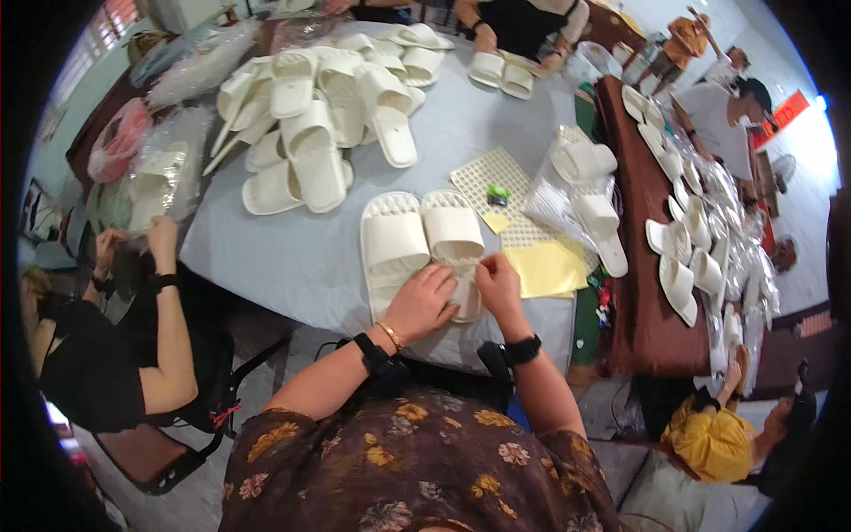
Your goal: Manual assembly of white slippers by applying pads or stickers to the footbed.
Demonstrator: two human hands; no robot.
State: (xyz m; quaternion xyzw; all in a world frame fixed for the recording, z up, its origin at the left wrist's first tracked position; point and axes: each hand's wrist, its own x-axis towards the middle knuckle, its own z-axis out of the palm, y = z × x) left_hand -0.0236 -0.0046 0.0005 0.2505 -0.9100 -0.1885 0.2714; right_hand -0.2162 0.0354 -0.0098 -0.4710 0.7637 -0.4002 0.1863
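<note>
A pair of cream slippers lies in front of me on the table, toes pointing away: a left slipper (393,244) and a right slipper (453,238) side by side. My left hand (422,304) rests over their heel halves, fingers stretched toward the right slipper's footbed. At the right slipper's outer edge, just behind its strap, my right hand (499,284) has thumb and fingertips pinched together; whatever is between them is too small to make out. Beside that hand lies a yellow sheet (541,270), partly over a sheet of small stickers (489,177) with a little green object (498,194) on it.
A heap of cream slippers (310,160) fills the table's far left. Bagged slippers (592,213) lie at the right. Across the table, a person handles another pair (502,74). At left, someone works on a bagged slipper (160,182). A brown table (638,301) bears more slippers.
</note>
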